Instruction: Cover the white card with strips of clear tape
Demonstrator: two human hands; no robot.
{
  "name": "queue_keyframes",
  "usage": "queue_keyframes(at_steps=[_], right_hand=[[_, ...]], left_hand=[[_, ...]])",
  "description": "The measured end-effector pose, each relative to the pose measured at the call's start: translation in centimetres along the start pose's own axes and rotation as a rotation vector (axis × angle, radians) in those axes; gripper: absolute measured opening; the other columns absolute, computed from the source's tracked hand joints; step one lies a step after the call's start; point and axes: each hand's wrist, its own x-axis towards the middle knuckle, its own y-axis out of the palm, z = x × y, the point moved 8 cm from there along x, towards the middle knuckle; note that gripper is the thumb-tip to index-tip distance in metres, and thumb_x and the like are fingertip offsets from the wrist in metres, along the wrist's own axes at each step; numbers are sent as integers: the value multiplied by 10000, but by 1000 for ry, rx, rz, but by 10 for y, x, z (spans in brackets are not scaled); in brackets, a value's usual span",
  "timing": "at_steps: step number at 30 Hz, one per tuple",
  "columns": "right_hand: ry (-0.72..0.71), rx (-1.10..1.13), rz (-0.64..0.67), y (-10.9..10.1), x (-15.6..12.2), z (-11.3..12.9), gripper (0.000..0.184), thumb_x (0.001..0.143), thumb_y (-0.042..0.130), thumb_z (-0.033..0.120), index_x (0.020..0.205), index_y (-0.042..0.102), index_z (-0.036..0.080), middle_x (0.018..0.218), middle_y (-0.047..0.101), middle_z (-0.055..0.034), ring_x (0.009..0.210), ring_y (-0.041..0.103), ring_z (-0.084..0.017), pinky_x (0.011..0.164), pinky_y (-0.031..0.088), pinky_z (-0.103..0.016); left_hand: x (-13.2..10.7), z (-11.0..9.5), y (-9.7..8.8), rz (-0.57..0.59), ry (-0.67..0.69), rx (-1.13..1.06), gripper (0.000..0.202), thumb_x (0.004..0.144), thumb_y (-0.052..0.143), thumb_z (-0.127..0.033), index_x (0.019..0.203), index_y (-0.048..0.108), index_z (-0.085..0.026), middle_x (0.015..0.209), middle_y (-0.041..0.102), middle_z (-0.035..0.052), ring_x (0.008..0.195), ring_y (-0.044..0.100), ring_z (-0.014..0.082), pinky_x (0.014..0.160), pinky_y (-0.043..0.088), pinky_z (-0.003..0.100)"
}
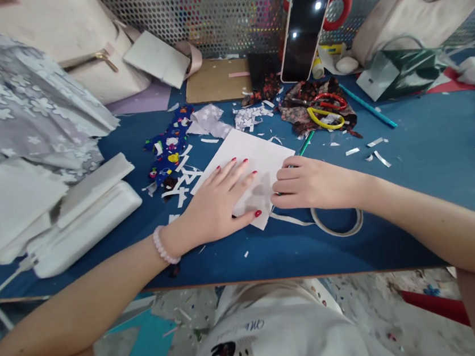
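Note:
A white sheet of paper (256, 156) lies on the blue table (426, 179). My left hand (218, 203) rests flat on the sheet with its fingers spread. My right hand (307, 184) is curled in a writing grip round a green pencil (305, 143), whose tip touches the paper near my left thumb. A roll of tape (339, 226) lies on the table just under my right wrist.
Fabric scraps (169, 146) and paper snippets lie behind the sheet. Scissors with red and yellow handles (325, 111) sit on dark cloth. A phone (302, 36) leans against the mesh wall. Grey patterned fabric (19, 106) and white boxes (74, 219) fill the left side.

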Motion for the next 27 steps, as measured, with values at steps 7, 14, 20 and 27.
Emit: queue_keyframes(at_steps=[7,14,20,27], right_hand=[[-7,-28,6,1,-1,1,256,995,405,104,863,605,194,738,580,-2,754,491,-165,744,350,-312],[-36,-87,46,2,0,6,249,987,416,88,874,622,171,722,571,3,743,499,-161,738,329,-315],[-43,-62,106,4,1,5,261,989,394,73,916,627,164,748,588,-7,773,509,-162,741,308,-319],[-46,-18,147,4,5,2,293,975,379,42,881,623,174,740,589,-12,794,511,-172,724,296,-324]], left_hand=[[-1,2,3,6,2,1,614,942,504,-488,1479,413,-205,1583,289,176,1460,261,393,1154,288,566],[0,2,5,40,2,4,581,952,503,-492,1485,414,-276,1597,250,165,1464,243,406,1153,271,580],[1,1,5,48,-5,0,584,954,493,-503,1491,396,-296,1603,245,146,1469,231,399,1152,270,585],[0,3,6,50,-11,-16,595,947,499,-502,1491,395,-287,1602,243,149,1469,226,404,1156,261,584]])
